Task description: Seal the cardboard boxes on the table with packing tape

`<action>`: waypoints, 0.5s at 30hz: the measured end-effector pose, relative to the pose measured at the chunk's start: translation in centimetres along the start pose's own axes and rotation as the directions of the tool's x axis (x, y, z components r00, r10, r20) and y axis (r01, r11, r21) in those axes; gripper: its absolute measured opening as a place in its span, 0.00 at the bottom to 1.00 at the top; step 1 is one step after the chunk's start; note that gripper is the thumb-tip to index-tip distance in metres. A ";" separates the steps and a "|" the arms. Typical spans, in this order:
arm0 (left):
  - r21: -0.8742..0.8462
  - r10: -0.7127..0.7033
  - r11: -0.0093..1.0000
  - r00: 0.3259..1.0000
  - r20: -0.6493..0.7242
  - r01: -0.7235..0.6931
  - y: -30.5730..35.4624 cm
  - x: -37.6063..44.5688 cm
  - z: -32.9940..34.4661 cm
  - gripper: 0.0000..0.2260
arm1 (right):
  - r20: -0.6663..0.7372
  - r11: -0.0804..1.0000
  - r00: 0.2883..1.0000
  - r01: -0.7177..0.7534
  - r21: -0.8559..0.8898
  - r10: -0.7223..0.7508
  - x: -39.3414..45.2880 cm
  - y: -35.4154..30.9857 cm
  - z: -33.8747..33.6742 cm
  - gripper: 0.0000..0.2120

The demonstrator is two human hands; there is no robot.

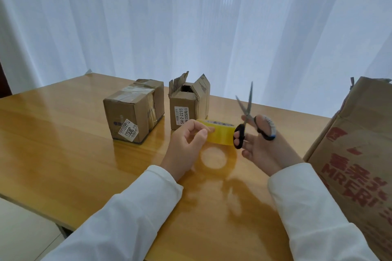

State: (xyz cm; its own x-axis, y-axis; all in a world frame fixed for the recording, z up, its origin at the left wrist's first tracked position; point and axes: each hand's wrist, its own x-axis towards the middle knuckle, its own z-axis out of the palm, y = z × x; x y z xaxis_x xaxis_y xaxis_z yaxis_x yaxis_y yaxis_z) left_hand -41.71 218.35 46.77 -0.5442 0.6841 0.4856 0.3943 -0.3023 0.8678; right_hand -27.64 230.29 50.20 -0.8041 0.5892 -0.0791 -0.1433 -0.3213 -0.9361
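Currently the left hand (186, 142) pinches the tape roll (220, 134) at frame centre; the right hand (263, 146) grips open scissors (247, 120). Tape film is likely light, limp and self-sticking, so hold its free end taut. The open-flapped box (188, 106) stands at 12 o'clock on the counter (63, 144).

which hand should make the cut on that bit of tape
Right. The right hand holds the scissors, blades open, beside the yellow tape strip. The left hand pinches the strip's end, keeping it taut.
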 end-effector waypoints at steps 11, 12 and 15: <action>-0.062 -0.579 0.793 0.781 0.234 0.606 10.9 6.2 1.4 0.16 | 0.196 0.994 0.980 -0.061 0.092 0.042 -0.7 -0.6 -0.4 0.50; -0.043 -0.617 0.757 0.736 0.279 0.652 11.8 7.1 1.1 0.24 | 0.209 0.993 0.976 -0.085 0.087 0.065 -0.8 -0.6 -0.5 0.50; 0.110 -0.708 0.688 0.631 0.317 0.717 13.6 9.0 0.5 0.33 | 0.228 0.989 0.966 -0.138 0.050 0.123 -0.9 -0.3 -0.6 0.52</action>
State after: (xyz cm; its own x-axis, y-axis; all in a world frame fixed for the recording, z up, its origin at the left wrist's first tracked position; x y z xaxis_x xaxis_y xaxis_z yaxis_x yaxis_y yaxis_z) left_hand -40.89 220.76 62.87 -0.3878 0.8560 -0.3419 -0.0373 0.3560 0.9337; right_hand -26.51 230.34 50.38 -0.9257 0.3609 -0.1135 -0.0600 -0.4361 -0.8979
